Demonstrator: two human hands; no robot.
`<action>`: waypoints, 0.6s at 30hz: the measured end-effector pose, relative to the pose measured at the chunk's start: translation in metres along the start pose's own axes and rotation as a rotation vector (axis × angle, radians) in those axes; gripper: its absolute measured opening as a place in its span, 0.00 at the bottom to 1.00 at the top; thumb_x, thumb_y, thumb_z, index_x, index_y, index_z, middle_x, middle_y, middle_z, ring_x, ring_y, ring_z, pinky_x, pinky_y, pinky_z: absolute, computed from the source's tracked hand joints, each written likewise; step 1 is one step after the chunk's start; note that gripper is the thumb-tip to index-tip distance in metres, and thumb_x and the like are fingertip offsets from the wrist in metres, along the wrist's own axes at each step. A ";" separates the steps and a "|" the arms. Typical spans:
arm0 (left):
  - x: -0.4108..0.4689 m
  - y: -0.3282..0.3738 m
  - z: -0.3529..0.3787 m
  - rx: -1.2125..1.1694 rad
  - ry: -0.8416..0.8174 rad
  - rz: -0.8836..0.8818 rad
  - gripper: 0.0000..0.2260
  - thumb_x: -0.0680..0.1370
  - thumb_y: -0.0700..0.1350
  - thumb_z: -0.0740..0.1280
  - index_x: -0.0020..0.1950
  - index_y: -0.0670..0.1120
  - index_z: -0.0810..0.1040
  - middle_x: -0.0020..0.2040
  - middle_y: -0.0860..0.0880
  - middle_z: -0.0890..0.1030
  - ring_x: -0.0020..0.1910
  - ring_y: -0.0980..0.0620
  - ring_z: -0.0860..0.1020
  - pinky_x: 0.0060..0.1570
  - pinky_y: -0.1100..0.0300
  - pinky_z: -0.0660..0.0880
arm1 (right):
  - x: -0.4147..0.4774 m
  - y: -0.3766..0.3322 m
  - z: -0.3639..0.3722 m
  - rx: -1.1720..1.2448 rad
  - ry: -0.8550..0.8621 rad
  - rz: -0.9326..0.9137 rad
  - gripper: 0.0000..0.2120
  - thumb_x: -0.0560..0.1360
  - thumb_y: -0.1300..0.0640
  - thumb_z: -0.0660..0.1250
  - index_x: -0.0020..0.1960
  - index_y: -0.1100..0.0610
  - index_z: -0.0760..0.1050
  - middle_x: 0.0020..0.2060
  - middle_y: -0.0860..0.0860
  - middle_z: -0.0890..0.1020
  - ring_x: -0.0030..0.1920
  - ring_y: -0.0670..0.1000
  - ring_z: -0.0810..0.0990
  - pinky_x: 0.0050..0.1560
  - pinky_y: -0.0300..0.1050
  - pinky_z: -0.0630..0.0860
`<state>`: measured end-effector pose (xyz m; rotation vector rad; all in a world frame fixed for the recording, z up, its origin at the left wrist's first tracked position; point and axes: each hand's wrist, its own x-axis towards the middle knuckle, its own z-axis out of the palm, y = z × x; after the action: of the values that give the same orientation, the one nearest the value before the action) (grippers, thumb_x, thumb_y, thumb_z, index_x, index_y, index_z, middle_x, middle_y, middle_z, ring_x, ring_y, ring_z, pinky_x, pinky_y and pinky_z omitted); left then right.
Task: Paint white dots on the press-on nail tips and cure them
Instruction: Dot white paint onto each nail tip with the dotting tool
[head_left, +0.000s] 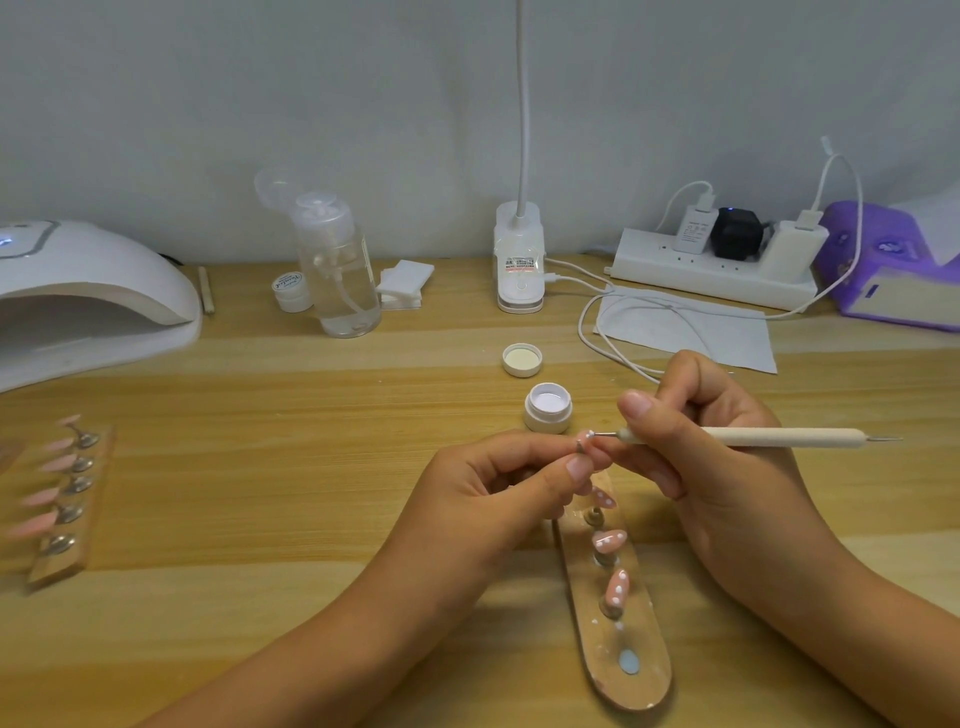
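Note:
My left hand (498, 486) pinches a small metal stand with a pink nail tip (587, 436) on it. My right hand (717, 441) grips a white dotting pen (769, 436) whose metal point touches that nail tip. Just behind stands an open jar of white gel (548, 408), with its lid (522, 359) further back. Below my hands lies a wooden holder strip (623, 670) carrying pink tips with white dots (609, 540). At the left edge a second holder (57, 564) carries several plain pink tips. The white curing lamp (88, 296) sits at the far left.
A clear pump bottle (340, 270), a small closed jar (292, 291) and cotton pads (404, 283) stand at the back. A clip lamp base (519, 265), cables, a power strip (711, 270), a white cloth (727, 332) and a purple device (893, 270) fill the back right.

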<state>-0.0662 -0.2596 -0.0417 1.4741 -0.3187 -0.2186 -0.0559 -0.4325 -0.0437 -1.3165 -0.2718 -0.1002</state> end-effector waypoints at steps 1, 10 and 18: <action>0.000 0.000 0.000 -0.002 0.001 0.001 0.09 0.71 0.47 0.70 0.48 0.48 0.86 0.47 0.41 0.84 0.41 0.55 0.76 0.41 0.69 0.74 | 0.000 0.000 0.000 -0.002 0.003 0.003 0.18 0.64 0.42 0.78 0.33 0.49 0.71 0.24 0.48 0.71 0.26 0.43 0.72 0.40 0.38 0.79; 0.000 -0.001 0.000 -0.001 -0.004 0.001 0.09 0.71 0.47 0.70 0.48 0.49 0.86 0.47 0.42 0.84 0.42 0.56 0.77 0.42 0.69 0.74 | 0.000 0.002 -0.002 -0.018 0.005 0.005 0.17 0.63 0.42 0.78 0.33 0.49 0.72 0.25 0.48 0.72 0.26 0.44 0.70 0.41 0.39 0.77; 0.000 -0.002 0.000 -0.003 -0.002 -0.009 0.09 0.71 0.47 0.70 0.48 0.48 0.86 0.48 0.42 0.84 0.42 0.55 0.77 0.44 0.67 0.74 | 0.000 0.002 -0.001 -0.013 -0.005 -0.013 0.15 0.67 0.45 0.76 0.34 0.49 0.71 0.23 0.46 0.70 0.26 0.43 0.70 0.44 0.43 0.78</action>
<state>-0.0658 -0.2595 -0.0437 1.4723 -0.3134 -0.2274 -0.0554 -0.4333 -0.0463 -1.3280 -0.2846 -0.1099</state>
